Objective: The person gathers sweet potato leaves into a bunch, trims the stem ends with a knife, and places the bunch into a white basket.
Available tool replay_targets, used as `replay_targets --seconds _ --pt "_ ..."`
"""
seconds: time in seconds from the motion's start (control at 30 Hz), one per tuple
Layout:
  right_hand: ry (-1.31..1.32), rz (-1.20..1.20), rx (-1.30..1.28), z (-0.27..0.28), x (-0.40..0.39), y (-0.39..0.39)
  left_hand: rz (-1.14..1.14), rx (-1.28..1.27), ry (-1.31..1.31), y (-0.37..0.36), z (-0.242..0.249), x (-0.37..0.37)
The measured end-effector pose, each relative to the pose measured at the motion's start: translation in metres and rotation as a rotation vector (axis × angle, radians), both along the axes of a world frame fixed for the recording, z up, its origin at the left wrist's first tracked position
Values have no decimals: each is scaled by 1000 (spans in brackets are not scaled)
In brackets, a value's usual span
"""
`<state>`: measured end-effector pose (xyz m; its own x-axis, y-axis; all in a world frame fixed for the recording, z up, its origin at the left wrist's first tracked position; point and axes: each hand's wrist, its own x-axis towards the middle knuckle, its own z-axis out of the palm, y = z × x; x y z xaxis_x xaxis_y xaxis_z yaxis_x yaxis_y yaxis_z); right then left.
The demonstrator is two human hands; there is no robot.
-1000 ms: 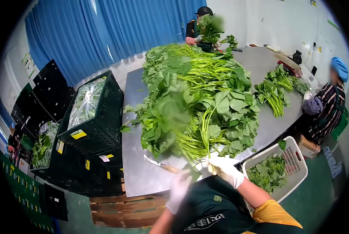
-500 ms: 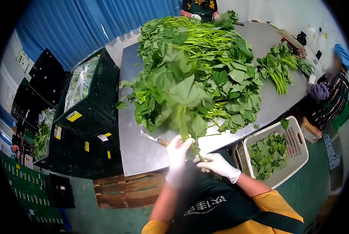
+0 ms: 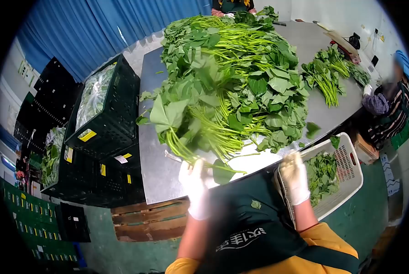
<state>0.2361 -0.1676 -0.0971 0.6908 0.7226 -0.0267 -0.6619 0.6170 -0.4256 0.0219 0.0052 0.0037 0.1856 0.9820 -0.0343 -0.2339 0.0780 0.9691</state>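
My left hand (image 3: 195, 189), in a white glove, is closed around the stem ends of a small bunch of leafy greens (image 3: 184, 148) at the table's near edge. A knife (image 3: 172, 156), mostly hidden, lies beside that hand. My right hand (image 3: 295, 176), also gloved and blurred, is over the near left rim of the white crate; its fingers are smeared by motion. One loose leaf (image 3: 312, 129) appears above the table's right edge. A large heap of greens (image 3: 259, 86) covers much of the metal table.
The white crate (image 3: 350, 182) at the right holds leaves. Dark crates (image 3: 108, 114) are stacked at the left, one with bagged greens. Smaller bundles (image 3: 328, 84) lie at the table's right. Co-workers are at the far side (image 3: 234, 5) and right (image 3: 389, 107).
My right hand has moved right, away from the stems, toward the crate. My left hand has shifted slightly left, and its bunch now leans left. A loose leaf has appeared at the right.
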Motion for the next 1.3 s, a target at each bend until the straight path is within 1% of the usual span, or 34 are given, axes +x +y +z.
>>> replay_targets --seconds 0.03,0.07,0.1,0.13,0.17,0.2,0.23,0.27,0.3,0.33,0.37,0.4,0.47,0.5,0.53,0.57,0.6,0.63,0.7,0.73,0.77,0.8,0.83,0.87,0.97,1.03,1.07,1.1,1.13,1.17,1.2,1.23,1.27,1.3 --pt "175 -138 82 -23 36 -15 -1 0 1 3 0 -4" --pt "157 -308 33 3 44 -21 -94 3 -82 7 0 -8" --pt "131 -188 176 2 56 -32 -185 9 -170 11 -1 -8" --pt "206 -141 97 25 45 -23 -290 6 -174 12 -8 -7" --pt "288 -99 14 47 28 -13 -297 6 -175 10 -11 -3" --pt "92 171 53 24 20 -6 -387 -45 -169 5 -14 3" --pt "-141 428 -239 16 10 -4 -478 -88 -166 2 -16 10" --pt "-422 577 -530 56 -16 8 -517 -129 -247 -2 -29 14" --pt "-416 720 -368 59 -32 19 -638 -85 -221 0 -36 15" --pt "-490 797 -442 66 -44 28 -746 -149 -292 -2 -33 15" --pt "-608 787 -417 65 -52 38 -849 -217 -358 -3 -31 12" --pt "-636 798 -445 70 -53 42 -839 -209 -353 -4 -35 9" --pt "-674 821 -454 77 -59 52 -683 -171 -328 -2 -42 6" --pt "-725 692 -548 77 -65 54 -673 -160 -325 -2 -37 6" --pt "-771 559 -643 75 -72 56 -642 -76 -220 -6 -31 6" --pt "-826 465 -656 74 -79 56 -611 4 -116 -11 -23 6" --pt "-867 413 -674 70 -85 56 -589 -15 -23 -16 -15 6" --pt "-907 358 -694 67 -89 56 -592 -14 -22 -15 -21 7" --pt "-911 327 -665 69 -90 50 -572 246 218 -17 -33 8" --pt "-876 350 -724 70 -89 47 -523 88 66 -21 -26 11" --pt "-842 373 -780 70 -86 45 -530 86 63 -21 -32 14" --pt "-684 355 -727 63 -85 43 -501 156 115 -21 -37 17" --pt "-641 317 -718 62 -82 38 -469 225 167 -21 -40 19" --pt "-624 329 -729 61 -79 34 -508 283 117 -21 -40 17" --pt "-572 387 -706 52 -72 21 -553 267 103 -26 -50 21" --pt "-594 395 -740 61 -74 15 -574 256 95 -28 -51 24" --pt "-596 396 -742 60 -73 14 -608 56 53 -27 -48 27" --pt "-710 337 -713 58 -70 12 -637 -145 12 -27 -47 28" --pt "-823 278 -680 56 -66 10 -546 80 43 -29 -61 30" --pt "-934 216 -645 55 -62 8 -543 80 43 -26 -63 26" --pt "-713 145 -595 57 -54 5 -410 180 167 -21 -63 20" --pt "-236 20 -347 37 -38 3 -275 278 289 -15 -53 15" --pt "42 -181 -200 24 -15 -3 -177 263 291 -11 -39 8" --pt "249 -283 -5 23 13 -6 -82 248 295 -7 -16 1"
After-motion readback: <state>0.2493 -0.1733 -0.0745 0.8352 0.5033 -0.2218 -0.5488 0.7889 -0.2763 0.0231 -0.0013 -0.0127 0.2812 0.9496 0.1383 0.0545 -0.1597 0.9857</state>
